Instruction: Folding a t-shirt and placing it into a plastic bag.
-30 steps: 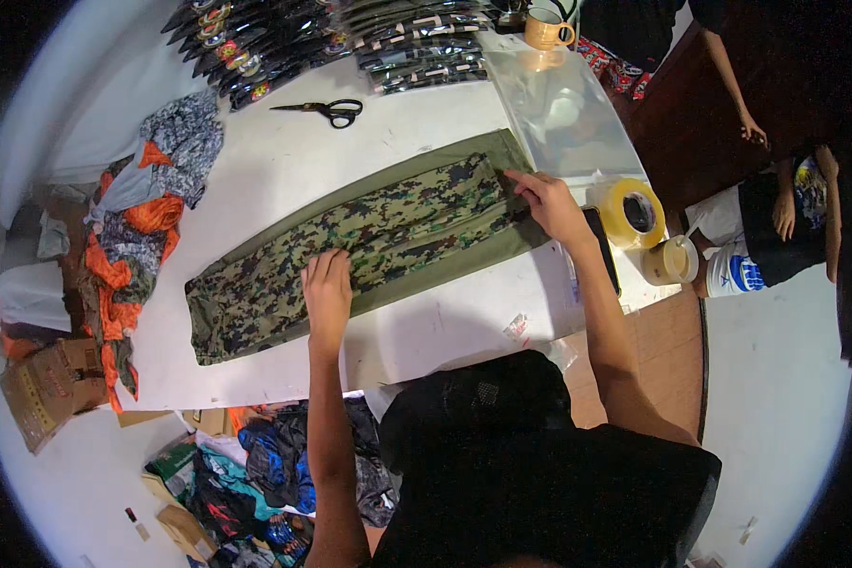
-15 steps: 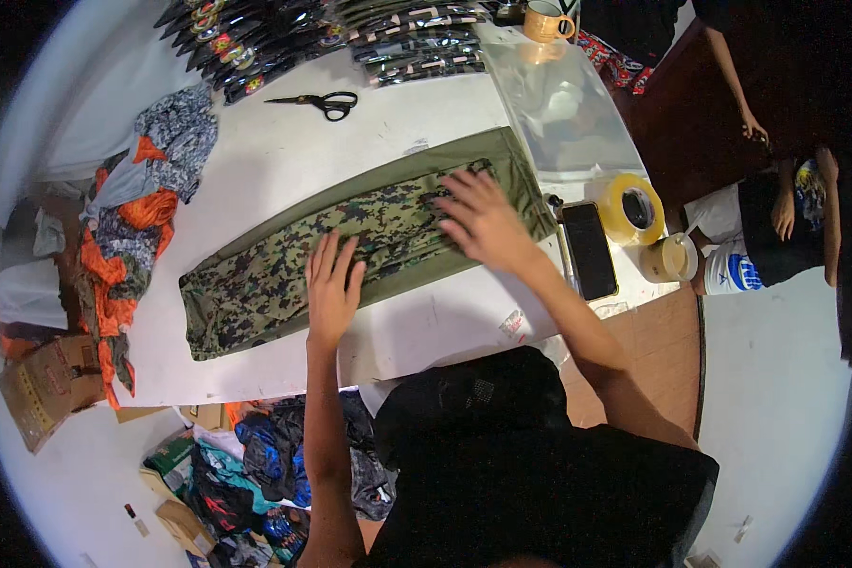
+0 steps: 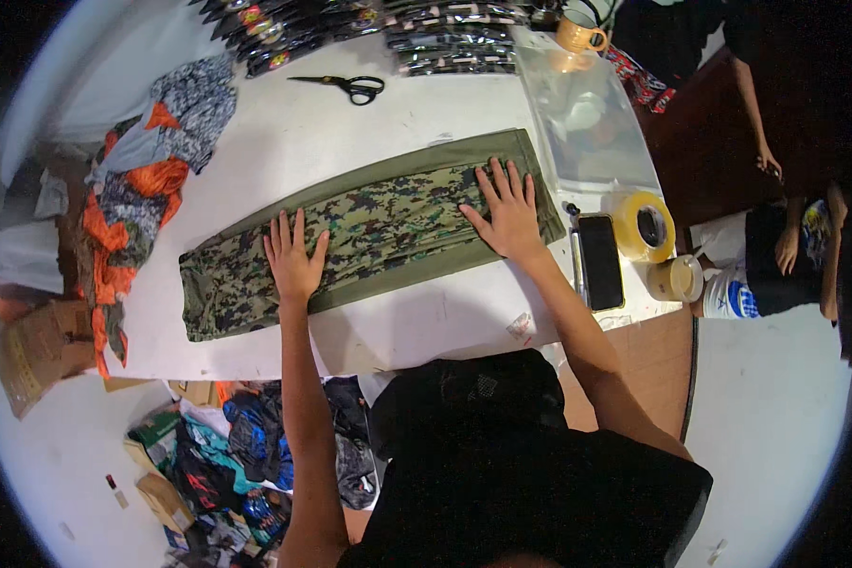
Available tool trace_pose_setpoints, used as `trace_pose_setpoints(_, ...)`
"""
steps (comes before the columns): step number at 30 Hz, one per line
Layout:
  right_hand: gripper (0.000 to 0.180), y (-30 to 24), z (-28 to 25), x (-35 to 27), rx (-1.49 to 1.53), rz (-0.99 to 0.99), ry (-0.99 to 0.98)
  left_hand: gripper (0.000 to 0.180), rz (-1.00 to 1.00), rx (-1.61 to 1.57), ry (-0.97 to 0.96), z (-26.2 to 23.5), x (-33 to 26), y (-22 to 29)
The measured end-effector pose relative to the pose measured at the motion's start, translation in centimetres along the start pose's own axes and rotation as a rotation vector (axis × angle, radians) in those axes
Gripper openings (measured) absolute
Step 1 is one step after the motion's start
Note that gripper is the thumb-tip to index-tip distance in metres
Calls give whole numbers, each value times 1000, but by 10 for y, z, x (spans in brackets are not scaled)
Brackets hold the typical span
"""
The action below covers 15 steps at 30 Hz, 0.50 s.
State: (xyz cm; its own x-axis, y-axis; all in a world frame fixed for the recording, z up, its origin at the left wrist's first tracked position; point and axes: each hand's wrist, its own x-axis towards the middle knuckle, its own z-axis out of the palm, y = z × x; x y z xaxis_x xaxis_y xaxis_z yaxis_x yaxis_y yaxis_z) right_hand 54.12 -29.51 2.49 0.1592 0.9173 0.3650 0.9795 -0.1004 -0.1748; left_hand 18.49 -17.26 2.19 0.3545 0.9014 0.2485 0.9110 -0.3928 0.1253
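Observation:
A long garment folded flat, its camouflage cloth [image 3: 388, 222] lying over a plain olive green layer [image 3: 327, 197], stretches across the white table [image 3: 417, 327] in front of me. Near its left part, my left hand [image 3: 295, 265] presses flat on the camouflage cloth with the fingers spread. Toward the right end rests my right hand [image 3: 513, 222], palm down and fingers apart, across the camouflage and the olive cloth. Neither hand grips anything. Wrinkles run lengthwise along the camouflage cloth between the hands.
Beyond the garment lie black scissors [image 3: 362, 91] and stacked dark packages [image 3: 454, 45]. Clear plastic sheets [image 3: 587, 128], a phone [image 3: 600, 265], a tape roll [image 3: 626, 227] and a mug [image 3: 577, 36] are at right. Cloth scraps [image 3: 151, 180] hang at left. Another person's hand [image 3: 786, 251] is far right.
My left hand has slid left along the camouflage cloth. My right hand has shifted slightly right and now lies flat with its fingers spread. The whole view has moved a little.

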Motion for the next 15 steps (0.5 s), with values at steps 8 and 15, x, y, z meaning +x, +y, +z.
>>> trace_pose_setpoints(8, 69, -28, 13, 36, 2, 41, -36, 67, -69, -11, 14, -11, -12, -47)
trace_pose_setpoints(15, 63, 23, 15, 70, 411, 387, -137, 53, 75, -140, 72, -50, -9, 43)
